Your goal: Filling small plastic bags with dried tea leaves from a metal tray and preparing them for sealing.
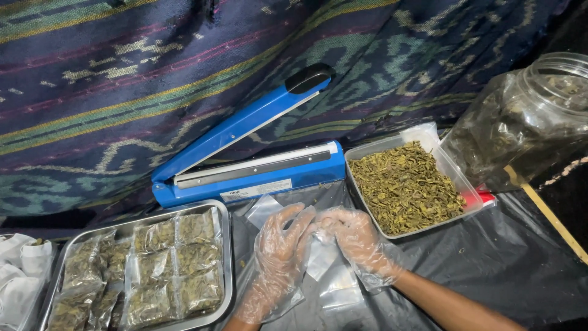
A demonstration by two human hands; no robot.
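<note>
Head view: low in the middle of the frame, a small clear plastic pouch [321,252] hangs between both gloved hands, long axis running down toward the viewer. The left hand [278,257] and right hand [358,242] pinch its top edge, apparently parting it. Empty pouches [340,288] lie just below. Right: a tray of dried green leaves [405,185]; left: a metal tray [228,257] of filled packets [174,263]; behind: a blue heat sealer [248,156], arm raised.
</note>
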